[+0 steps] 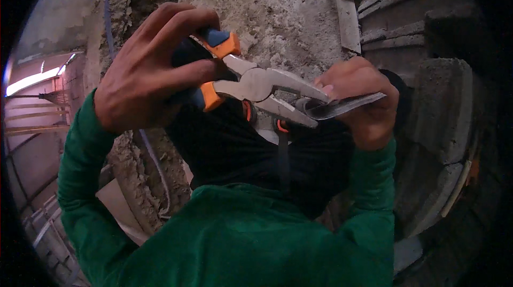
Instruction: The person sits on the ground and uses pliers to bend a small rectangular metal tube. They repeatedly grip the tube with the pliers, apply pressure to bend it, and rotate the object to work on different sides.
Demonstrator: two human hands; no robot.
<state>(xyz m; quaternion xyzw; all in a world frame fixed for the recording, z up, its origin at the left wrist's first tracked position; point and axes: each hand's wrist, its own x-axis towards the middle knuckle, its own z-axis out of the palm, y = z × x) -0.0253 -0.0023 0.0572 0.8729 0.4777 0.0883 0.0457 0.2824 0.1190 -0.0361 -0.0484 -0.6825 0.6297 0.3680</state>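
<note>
My left hand (144, 68) is closed round the blue and orange handles of a pair of pliers (257, 84). Their steel jaws point right and stand apart. Between the jaw tips sits the curled end of a thin grey strip (344, 106), which looks like sheet metal. My right hand (368, 100) grips that strip from behind, its thumb near the upper jaw tip. Whether the jaws press on the strip, I cannot tell. Below the pliers, part of another tool with orange and black trim (281, 126) shows against my dark trousers.
Rough, dusty ground (267, 14) lies ahead. Grey concrete blocks (441, 111) are stacked at the right, beside a narrow board (348, 22). A thin hose or cable (155, 164) runs along the left. Boards (120, 207) lean at the lower left.
</note>
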